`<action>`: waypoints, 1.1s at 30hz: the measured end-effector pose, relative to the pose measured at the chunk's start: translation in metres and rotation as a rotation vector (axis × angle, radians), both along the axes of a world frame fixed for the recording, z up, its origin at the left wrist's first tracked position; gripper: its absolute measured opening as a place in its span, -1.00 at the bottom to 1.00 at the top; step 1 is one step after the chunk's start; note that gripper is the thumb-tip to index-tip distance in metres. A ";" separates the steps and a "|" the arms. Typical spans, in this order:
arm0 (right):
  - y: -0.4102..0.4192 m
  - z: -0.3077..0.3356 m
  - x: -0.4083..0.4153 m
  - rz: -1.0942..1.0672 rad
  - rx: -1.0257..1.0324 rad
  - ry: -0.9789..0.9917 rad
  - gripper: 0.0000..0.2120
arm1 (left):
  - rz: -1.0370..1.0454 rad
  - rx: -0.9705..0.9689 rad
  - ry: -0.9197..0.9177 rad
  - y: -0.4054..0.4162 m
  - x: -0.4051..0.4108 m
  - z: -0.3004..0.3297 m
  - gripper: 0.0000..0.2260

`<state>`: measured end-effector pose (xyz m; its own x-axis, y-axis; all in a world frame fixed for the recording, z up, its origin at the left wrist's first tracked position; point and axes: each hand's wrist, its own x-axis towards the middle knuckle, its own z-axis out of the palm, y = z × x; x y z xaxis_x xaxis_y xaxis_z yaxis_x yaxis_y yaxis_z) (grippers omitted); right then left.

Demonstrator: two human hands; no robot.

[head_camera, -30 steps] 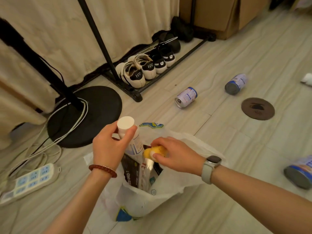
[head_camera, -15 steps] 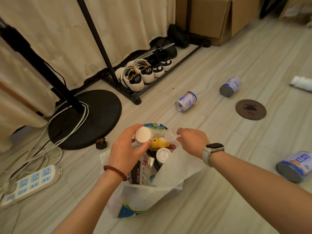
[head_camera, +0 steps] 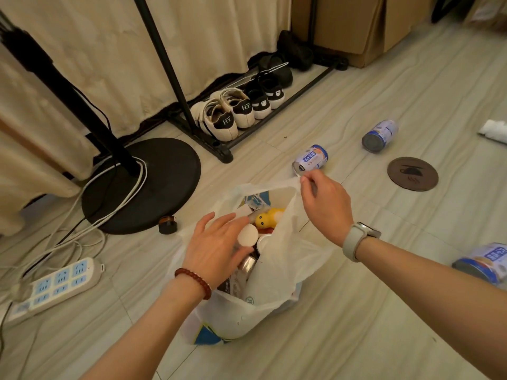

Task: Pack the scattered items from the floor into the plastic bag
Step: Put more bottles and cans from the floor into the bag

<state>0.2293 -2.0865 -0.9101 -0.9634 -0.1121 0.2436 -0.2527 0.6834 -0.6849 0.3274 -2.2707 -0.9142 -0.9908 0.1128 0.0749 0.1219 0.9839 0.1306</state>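
A white plastic bag (head_camera: 274, 292) stands open on the floor. Inside show a yellow duck toy (head_camera: 267, 218), a white-capped bottle (head_camera: 247, 235) and other packs. My left hand (head_camera: 214, 248) hovers over the bag mouth with fingers spread, its fingertips by the white cap, holding nothing. My right hand (head_camera: 326, 207) pinches the bag's far rim and lifts it. Three blue-and-white cans lie on the floor: one (head_camera: 311, 159) just beyond the bag, one (head_camera: 380, 135) farther right, one (head_camera: 482, 266) at the right edge. A small dark jar (head_camera: 168, 224) sits left of the bag.
A black round stand base (head_camera: 153, 182) with cables is at the left, a power strip (head_camera: 55, 286) nearer me. A shoe rack (head_camera: 241, 111) with sneakers lines the curtain. A brown floor disc (head_camera: 413, 173), a white object (head_camera: 493, 131) and cardboard boxes (head_camera: 365, 23) lie to the right.
My left hand let go of the white-capped bottle, which now sits in the bag, and its fingers spread. My right hand moved to the bag's far rim and pinched it.
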 end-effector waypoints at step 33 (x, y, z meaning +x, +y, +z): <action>-0.091 -0.039 -0.087 0.310 0.567 -0.220 -0.57 | 1.158 0.661 -0.254 -0.157 -0.088 -0.103 -0.52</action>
